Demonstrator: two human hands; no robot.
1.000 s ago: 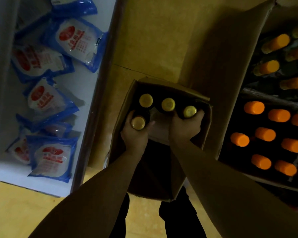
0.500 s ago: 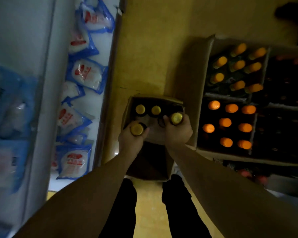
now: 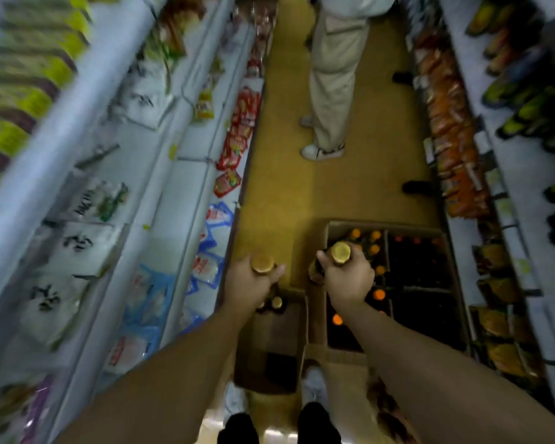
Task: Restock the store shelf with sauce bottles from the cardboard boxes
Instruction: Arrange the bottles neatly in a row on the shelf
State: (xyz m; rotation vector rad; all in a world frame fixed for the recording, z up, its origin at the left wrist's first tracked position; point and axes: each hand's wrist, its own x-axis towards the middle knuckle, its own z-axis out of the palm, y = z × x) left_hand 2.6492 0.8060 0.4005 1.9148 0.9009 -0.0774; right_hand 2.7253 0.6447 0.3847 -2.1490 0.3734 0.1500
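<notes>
- Head view: you held your two hands up above the boxes. Your left hand (image 3: 253,283) had its fingers curled round one yellow-capped bottle (image 3: 263,265), just under the cap.
- Your right hand (image 3: 350,280) gripped a second bottle (image 3: 340,253) the same way; whether another sat beneath it was too blurred to tell.
- Two more yellow caps (image 3: 277,302) showed in the small cardboard box (image 3: 269,341) below your left hand.
- The large box (image 3: 382,226) beside it held at least six orange-capped bottles (image 3: 378,294).
- One person in beige trousers (image 3: 334,75) stood in the aisle ahead.
</notes>
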